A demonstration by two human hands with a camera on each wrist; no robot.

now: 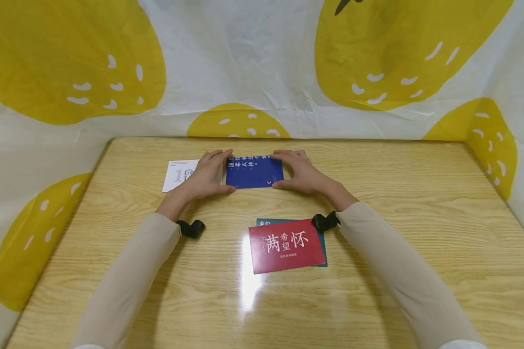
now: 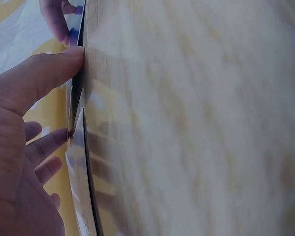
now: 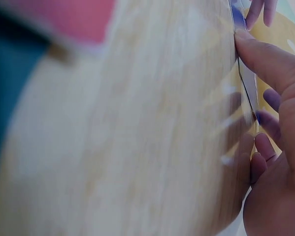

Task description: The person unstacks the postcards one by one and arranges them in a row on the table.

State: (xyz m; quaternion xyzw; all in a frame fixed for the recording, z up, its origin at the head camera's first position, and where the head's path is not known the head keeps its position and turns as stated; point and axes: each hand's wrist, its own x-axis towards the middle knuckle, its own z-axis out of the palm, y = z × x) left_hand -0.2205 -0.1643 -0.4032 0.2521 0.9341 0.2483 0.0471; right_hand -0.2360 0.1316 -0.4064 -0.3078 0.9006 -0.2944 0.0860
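Observation:
A dark blue card (image 1: pixel 254 178) with white lettering lies toward the back of the wooden table, between both hands. My left hand (image 1: pixel 204 175) holds its left end, thumb at the near corner and fingertips at the far one. On the opposite end my right hand (image 1: pixel 304 172) grips it the same way. Partly covered by the left hand, a white card (image 1: pixel 174 177) with grey and blue print sits just left of the blue one. In the left wrist view the thumb (image 2: pixel 53 69) presses the card's edge, which shows almost edge-on close over the tabletop.
Nearer to me, a red card (image 1: pixel 286 261) with white characters overlaps a green card (image 1: pixel 322 240), close to the right wrist's black camera (image 1: pixel 325 221). A white cloth with yellow fruit shapes (image 1: pixel 240 123) hangs along the table's back and sides.

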